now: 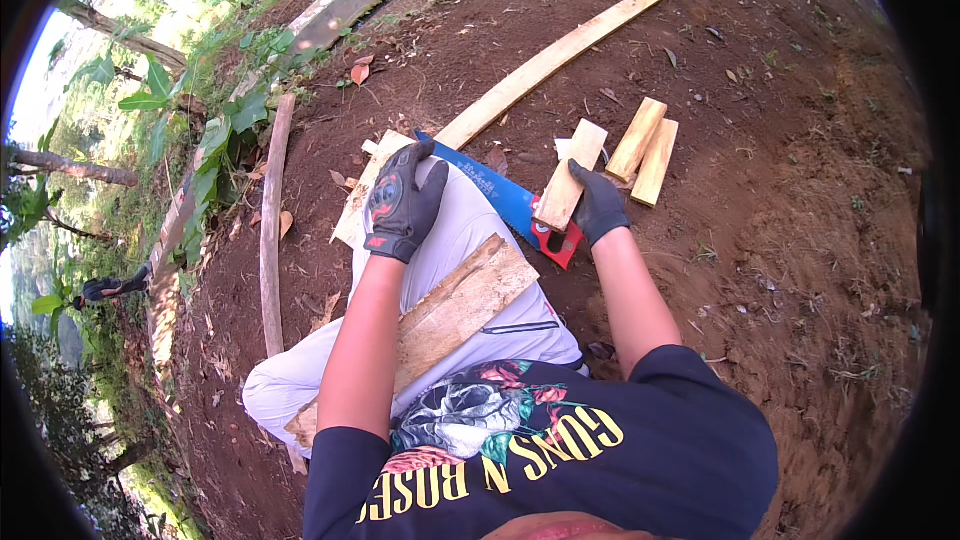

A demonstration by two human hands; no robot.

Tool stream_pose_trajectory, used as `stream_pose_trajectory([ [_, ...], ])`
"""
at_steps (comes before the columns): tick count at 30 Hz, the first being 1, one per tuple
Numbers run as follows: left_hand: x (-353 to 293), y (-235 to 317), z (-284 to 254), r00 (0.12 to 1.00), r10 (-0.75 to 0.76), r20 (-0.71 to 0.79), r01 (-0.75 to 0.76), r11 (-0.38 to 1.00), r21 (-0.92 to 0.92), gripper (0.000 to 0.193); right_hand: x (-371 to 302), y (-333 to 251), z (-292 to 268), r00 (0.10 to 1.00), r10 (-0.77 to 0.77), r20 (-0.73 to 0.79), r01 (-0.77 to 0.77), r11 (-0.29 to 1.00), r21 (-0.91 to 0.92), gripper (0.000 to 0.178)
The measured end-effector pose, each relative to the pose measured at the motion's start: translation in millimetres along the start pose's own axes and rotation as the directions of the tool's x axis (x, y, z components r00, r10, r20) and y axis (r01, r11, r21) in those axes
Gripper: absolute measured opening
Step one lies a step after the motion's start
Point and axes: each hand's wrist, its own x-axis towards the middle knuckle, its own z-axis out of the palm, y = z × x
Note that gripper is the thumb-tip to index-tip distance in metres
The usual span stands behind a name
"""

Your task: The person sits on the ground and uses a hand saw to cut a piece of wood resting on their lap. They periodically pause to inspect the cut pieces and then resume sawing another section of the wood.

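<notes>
My right hand (603,208), in a dark glove, is closed on a short wooden block (570,180), its thumb over the block's edge. Under that block lies a handsaw with a blue blade (490,185) and a red handle (562,246). My left hand (408,202), gloved too, rests on my knee near the saw's tip, fingers stretched out and thumb apart, holding nothing that I can see. Across my lap lies a rough-faced board (465,298), partly hidden beneath my left forearm.
Two short wooden pieces (635,140) (655,162) lie on the brown soil to the right. A long pale plank (570,55) stretches away ahead. More wood (350,220) sits beyond my knee. To the left are a weathered pole (272,230), leafy plants (215,155) and a concrete edge (345,5).
</notes>
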Motion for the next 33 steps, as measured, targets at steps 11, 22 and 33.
stream_pose_trajectory([
  [11, 2.5, 5.2, 15.3, 0.997, 0.078, -0.014, -0.076, 0.993, 0.094, 0.038, 97.5, -115.6, -99.8, 0.745, -0.642, -0.181, 0.105, 0.38, -0.919, 0.063],
  [22, 0.7, 2.0, 11.8, 0.996, 0.084, -0.036, -0.08, 0.992, 0.094, 0.036, 122.1, -76.1, -55.5, 0.607, -0.722, -0.332, -0.555, -0.086, -0.828, 0.057],
  [33, 3.6, -3.7, 19.6, 0.991, 0.115, -0.066, -0.11, 0.991, 0.082, 0.036, 133.0, -107.0, -44.5, 0.607, -0.547, -0.577, -0.615, 0.136, -0.777, 0.092],
])
